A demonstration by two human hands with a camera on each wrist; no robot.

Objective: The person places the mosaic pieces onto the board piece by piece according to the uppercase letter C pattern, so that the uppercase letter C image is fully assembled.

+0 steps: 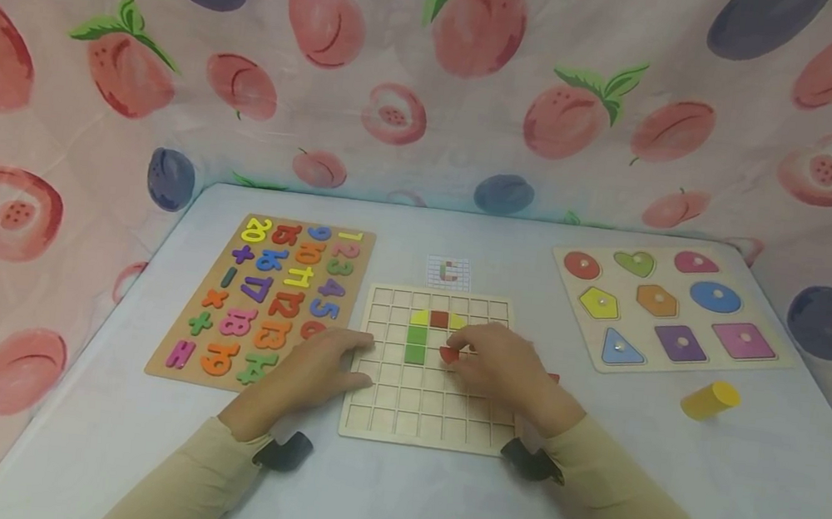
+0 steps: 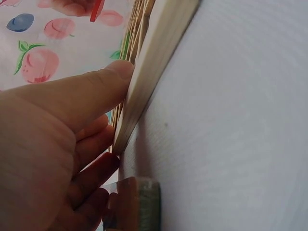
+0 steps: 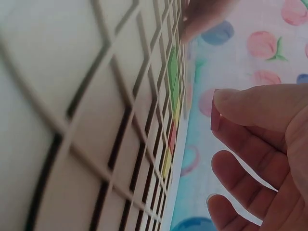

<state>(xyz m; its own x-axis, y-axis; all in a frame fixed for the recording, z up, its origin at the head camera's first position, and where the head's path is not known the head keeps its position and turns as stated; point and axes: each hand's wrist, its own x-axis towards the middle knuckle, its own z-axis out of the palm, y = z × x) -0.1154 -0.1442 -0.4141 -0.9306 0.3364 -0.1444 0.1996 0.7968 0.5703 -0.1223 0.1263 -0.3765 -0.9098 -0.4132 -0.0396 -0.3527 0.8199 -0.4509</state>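
A wooden grid board (image 1: 407,426) lies on the table before me. On it are two stacked green squares (image 1: 416,343), a yellow piece (image 1: 420,318) above them, a red square (image 1: 439,319) beside that, and another yellow piece (image 1: 457,322) at the right. My right hand (image 1: 503,368) pinches a small red piece (image 1: 448,354) between thumb and finger over the grid; in the right wrist view this red piece (image 3: 215,114) is held apart from the board. My left hand (image 1: 315,367) rests at the board's left edge, thumb and fingertips touching the wooden rim (image 2: 144,77).
Behind the board lies a small pattern card (image 1: 449,273). A number puzzle (image 1: 208,340) sits at left, partly under the left hand. At right are a shape puzzle (image 1: 574,333) and a yellow cylinder (image 1: 709,400). A red piece (image 1: 553,378) shows beside my right wrist.
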